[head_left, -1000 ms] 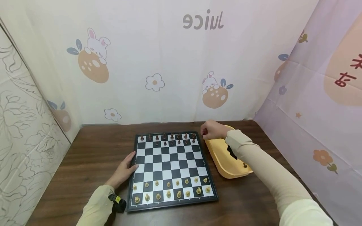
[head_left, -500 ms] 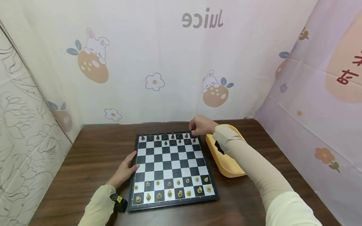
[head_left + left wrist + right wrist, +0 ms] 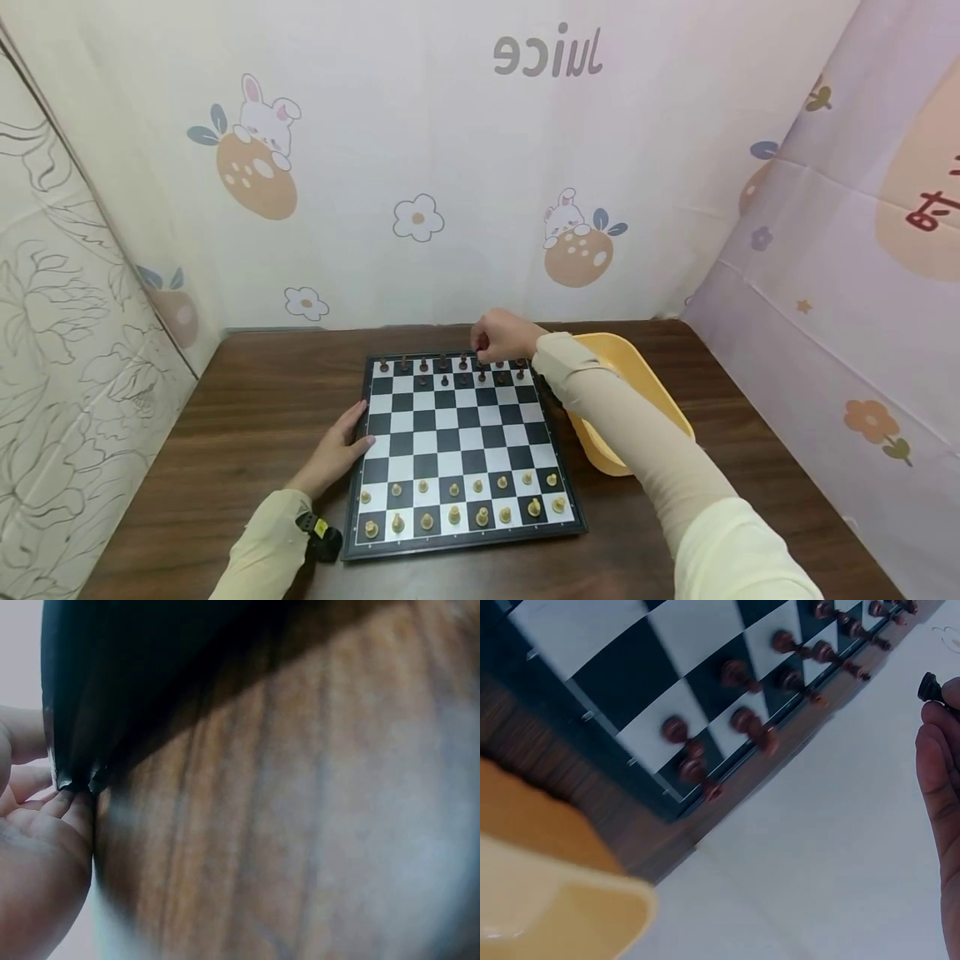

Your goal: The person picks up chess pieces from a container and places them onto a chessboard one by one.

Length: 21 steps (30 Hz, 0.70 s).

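A black-and-white chessboard (image 3: pixel 459 440) lies on the brown table. My left hand (image 3: pixel 332 452) holds its left edge, thumb on top; in the left wrist view its fingers (image 3: pixel 64 806) tuck in at the board's lower edge. Above the far rows, toward the right, my right hand (image 3: pixel 508 335) pinches a dark chess piece (image 3: pixel 931 688), its base showing past the fingertips in the right wrist view. Dark reddish-brown pieces (image 3: pixel 737 673) stand in the back row and part of the row in front. Cream pieces (image 3: pixel 453 515) fill the two near rows.
A yellow plastic tray (image 3: pixel 592 450) stands right of the board, partly hidden under my right sleeve (image 3: pixel 637 425). Behind the table hangs a printed curtain (image 3: pixel 465 275), and another cloth (image 3: pixel 825 333) closes off the right side.
My right hand has moved left from beside the yellow tray, past the board's far right corner, to above the far rows. The left hand stays on the board's edge.
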### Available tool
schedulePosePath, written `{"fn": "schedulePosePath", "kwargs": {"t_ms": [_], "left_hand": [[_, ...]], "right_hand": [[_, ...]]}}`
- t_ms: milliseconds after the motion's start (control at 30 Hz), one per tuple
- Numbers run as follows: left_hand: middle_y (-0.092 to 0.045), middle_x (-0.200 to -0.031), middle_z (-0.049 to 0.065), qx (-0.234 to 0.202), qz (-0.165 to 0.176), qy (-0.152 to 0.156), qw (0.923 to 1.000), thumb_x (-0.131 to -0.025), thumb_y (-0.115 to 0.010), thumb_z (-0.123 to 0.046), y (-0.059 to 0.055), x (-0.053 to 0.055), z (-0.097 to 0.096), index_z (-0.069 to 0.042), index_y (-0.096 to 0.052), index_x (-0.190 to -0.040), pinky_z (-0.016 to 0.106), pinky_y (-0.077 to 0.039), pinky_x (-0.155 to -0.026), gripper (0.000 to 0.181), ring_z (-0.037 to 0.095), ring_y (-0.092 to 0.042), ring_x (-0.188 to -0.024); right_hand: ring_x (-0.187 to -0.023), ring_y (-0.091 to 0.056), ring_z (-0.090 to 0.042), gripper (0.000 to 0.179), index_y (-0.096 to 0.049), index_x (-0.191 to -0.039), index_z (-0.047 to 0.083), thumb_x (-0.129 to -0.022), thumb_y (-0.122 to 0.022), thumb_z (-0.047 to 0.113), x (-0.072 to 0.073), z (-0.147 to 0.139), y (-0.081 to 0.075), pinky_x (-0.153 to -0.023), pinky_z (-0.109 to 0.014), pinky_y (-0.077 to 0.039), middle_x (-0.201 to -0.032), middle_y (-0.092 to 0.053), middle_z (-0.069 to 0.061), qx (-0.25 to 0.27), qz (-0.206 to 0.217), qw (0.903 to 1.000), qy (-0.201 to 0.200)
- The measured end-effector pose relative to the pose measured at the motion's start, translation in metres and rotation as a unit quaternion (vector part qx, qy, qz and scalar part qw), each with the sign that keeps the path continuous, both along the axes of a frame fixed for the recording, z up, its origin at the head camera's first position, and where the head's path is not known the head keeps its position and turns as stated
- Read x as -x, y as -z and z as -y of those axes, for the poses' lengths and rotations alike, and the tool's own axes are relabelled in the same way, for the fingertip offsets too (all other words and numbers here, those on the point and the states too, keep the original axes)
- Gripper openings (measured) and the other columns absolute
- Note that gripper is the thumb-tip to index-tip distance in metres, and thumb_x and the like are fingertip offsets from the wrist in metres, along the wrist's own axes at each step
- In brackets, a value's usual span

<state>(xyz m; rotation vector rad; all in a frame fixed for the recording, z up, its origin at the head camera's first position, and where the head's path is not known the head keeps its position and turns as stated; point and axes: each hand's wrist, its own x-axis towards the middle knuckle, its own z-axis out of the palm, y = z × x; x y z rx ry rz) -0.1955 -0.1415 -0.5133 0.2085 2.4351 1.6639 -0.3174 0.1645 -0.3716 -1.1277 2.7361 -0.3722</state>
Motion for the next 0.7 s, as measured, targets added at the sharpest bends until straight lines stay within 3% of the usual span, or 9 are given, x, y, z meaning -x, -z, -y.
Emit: {"fn": "schedulePosePath", "kwargs": {"t_ms": [433, 700], "left_hand": [[-0.011, -0.156, 0.023, 0.004, 0.004, -0.007, 1.0, -0.093, -0.055, -0.001, 0.004, 0.002, 0.0, -0.002, -0.02, -0.151, 0.049, -0.016, -0.113, 0.068, 0.04, -0.012, -0.142], [-0.011, -0.156, 0.022, -0.001, 0.008, -0.008, 0.9999, -0.094, -0.056, -0.004, 0.002, 0.001, 0.0, -0.004, -0.02, -0.151, 0.051, -0.016, -0.112, 0.068, 0.04, -0.012, -0.141]], "right_hand": [[-0.067, -0.057, -0.009, 0.008, -0.074, -0.086, 0.002, -0.084, -0.067, 0.005, 0.004, 0.057, 0.0, -0.063, -0.022, -0.049, -0.076, -0.067, 0.002, -0.004, 0.006, 0.9996, -0.028], [-0.069, -0.061, -0.008, 0.01, -0.075, -0.086, 0.004, -0.086, -0.066, 0.005, 0.008, 0.084, 0.008, -0.065, -0.021, -0.051, -0.078, -0.069, 0.0, -0.009, -0.008, 0.998, -0.061]]}}
